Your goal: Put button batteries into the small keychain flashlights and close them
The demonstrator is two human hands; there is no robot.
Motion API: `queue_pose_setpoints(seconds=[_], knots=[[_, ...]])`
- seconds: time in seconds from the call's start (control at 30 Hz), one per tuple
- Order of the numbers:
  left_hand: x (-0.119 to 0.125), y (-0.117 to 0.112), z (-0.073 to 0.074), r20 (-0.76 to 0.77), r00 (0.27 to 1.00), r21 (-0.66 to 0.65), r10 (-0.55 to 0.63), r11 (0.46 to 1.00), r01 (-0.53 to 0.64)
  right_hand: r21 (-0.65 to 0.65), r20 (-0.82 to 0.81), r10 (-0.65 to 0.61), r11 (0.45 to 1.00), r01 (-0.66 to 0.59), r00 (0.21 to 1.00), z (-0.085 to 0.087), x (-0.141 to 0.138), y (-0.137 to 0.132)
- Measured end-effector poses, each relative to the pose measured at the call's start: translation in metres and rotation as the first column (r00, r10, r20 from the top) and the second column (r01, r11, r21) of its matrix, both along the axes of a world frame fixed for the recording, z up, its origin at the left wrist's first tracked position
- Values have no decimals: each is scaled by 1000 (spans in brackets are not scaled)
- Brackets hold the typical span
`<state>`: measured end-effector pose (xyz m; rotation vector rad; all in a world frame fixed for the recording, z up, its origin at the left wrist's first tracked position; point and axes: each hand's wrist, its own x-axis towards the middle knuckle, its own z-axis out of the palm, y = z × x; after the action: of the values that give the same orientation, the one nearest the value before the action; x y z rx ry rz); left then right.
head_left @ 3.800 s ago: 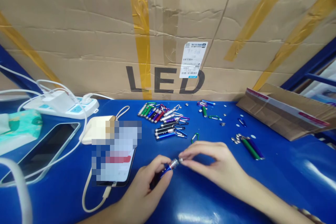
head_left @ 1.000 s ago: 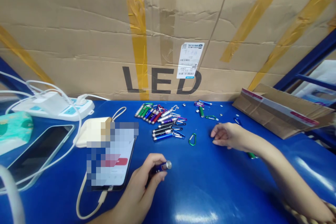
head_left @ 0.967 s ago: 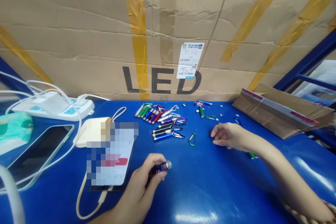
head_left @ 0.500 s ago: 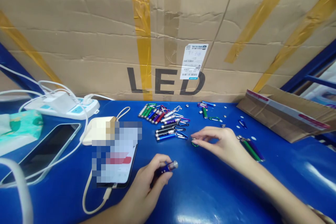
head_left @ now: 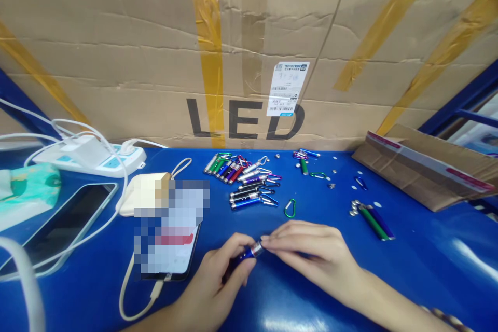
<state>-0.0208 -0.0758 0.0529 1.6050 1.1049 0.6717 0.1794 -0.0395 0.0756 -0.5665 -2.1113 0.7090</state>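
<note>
My left hand (head_left: pixel 218 280) grips a small blue mini flashlight (head_left: pixel 246 255) by its body, silver end pointing up right. My right hand (head_left: pixel 311 251) has its fingers pinched together at that silver end; whatever small part they hold is hidden. Both hands hover low over the blue table (head_left: pixel 295 301) near its front. A loose green carabiner clip (head_left: pixel 289 208) lies just beyond the hands.
A row of finished coloured flashlights (head_left: pixel 241 176) lies mid-table. Green and blue tubes with button cells (head_left: pixel 371 218) lie at right, loose clips (head_left: pixel 307 163) behind. A phone (head_left: pixel 171 238) on a cable, power bank, tablet (head_left: pixel 58 228) and power strip (head_left: pixel 93 158) fill the left. Cardboard box (head_left: pixel 249 46) stands behind.
My right hand came back from the loose parts on the table's right to the silver end of the flashlight. My left hand kept hold of the flashlight.
</note>
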Motion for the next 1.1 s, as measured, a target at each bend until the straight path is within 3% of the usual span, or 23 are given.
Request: queue_pose_setpoints(seconds=[0.17, 0.37, 0.5, 0.7, 0.9, 0.97, 1.03, 1.1], knots=[[-1, -1, -2, 16, 1000, 5, -5, 1000, 5, 135, 65, 92, 986, -100, 994, 2, 5, 1], [-3, 0, -3, 8, 1000, 72, 5, 997, -6, 291, 197, 72, 948, -129, 978, 3, 11, -3], [-2, 1, -3, 17, 1000, 70, 27, 997, -28, 268, 232, 89, 951, -152, 969, 7, 9, -4], [-3, 3, -7, 23, 999, 63, 34, 997, -35, 131, 194, 30, 990, -56, 981, 11, 1, -3], [-5, 1, -10, 57, 998, 43, 36, 998, -38, 65, 222, 31, 997, -46, 975, 15, -1, -4], [-4, 0, -9, 63, 996, 23, 62, 998, -64, 72, 254, -45, 997, 28, 966, 16, 4, 1], [-3, -1, -7, 59, 993, -4, 103, 995, -103, 141, 297, -243, 968, 209, 923, 17, 16, 11], [-1, -2, -4, 52, 989, -27, 136, 991, -135, 240, 366, -499, 866, 438, 785, 15, 34, 26]])
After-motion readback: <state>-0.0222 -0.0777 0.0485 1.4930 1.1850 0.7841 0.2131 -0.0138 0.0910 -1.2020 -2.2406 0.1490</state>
